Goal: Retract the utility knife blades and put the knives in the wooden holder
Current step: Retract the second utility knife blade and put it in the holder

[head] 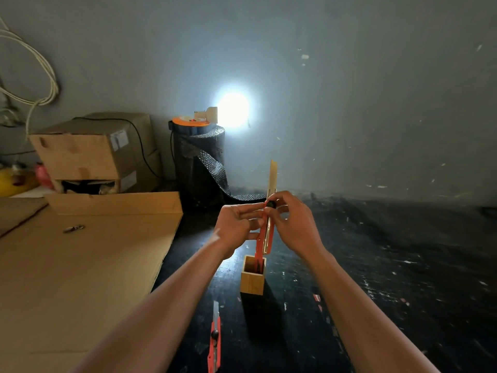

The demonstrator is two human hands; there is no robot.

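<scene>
Both arms outstretched, left hand [233,230] and right hand [291,221] raised, fingers pinched

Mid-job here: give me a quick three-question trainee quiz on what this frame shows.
1. True or false: the blade of the held knife is fully retracted.
2. Where does the second knife lie? A) on the cardboard B) on the dark floor near the wooden holder C) inside the holder
3. Which hand has its fingers at the black knob?

Key: 1 false, it sticks out upward. 2 B. 3 the right hand; the left hand steadies the body.
</scene>
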